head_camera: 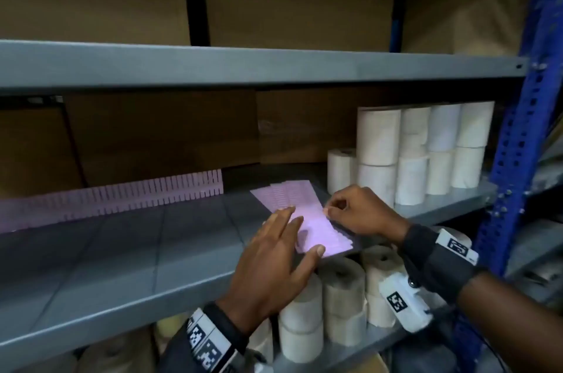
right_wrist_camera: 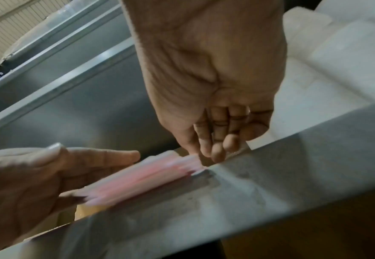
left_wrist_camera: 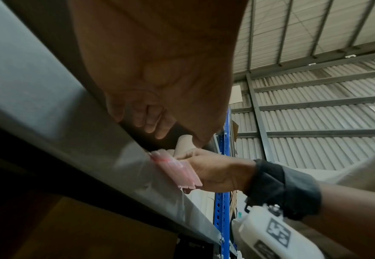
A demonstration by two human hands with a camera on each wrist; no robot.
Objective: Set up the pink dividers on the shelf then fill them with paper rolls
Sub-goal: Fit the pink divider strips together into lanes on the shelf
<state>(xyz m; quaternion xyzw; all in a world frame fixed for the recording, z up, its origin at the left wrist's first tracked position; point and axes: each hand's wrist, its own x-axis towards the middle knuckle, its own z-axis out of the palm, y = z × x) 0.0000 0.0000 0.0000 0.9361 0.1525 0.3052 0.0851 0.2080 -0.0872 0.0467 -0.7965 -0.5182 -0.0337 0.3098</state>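
A stack of flat pink dividers lies at the front right of the grey shelf. My left hand rests on the stack with straight fingers, thumb at its front edge. My right hand pinches the right edge of the top pink divider. One long slotted pink divider stands upright along the back left. White paper rolls are stacked at the back right. The right wrist view shows the blurred stack between the left hand and my right fingertips. The left wrist view shows the stack at the shelf edge.
Cardboard boxes line the back of the shelf, and more sit on the upper shelf. More paper rolls fill the level below. A blue perforated upright bounds the right side.
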